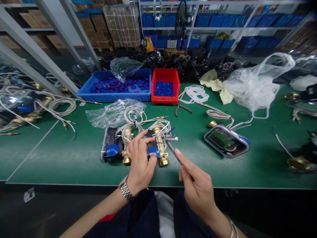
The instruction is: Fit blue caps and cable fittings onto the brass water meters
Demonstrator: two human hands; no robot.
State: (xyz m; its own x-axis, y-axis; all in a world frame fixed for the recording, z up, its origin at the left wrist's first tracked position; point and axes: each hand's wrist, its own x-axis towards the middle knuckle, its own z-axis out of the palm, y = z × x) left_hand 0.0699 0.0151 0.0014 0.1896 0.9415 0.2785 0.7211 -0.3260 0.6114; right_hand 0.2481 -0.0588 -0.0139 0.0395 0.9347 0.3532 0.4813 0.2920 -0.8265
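My left hand (141,157) wraps over a black-bodied meter with brass pipe fittings (162,153), its thumb pressed on a round blue cap (154,152). My right hand (196,181) pinches a thin grey cable (172,150) that runs up to the meter's right side. Just left of my left hand lies a second meter (112,140), with a clear cover, a blue cap and a brass fitting (127,140). Coiled whitish cables (136,119) with coloured wire ends lie on and behind both meters. Part of the held meter is hidden under my fingers.
Behind the meters stand a blue tray (114,97) of blue discs and a red bin (164,99) of small blue parts. Pliers (182,108), a plastic bag (116,112) and white loops (194,94) lie nearby. At right is another meter (226,140).
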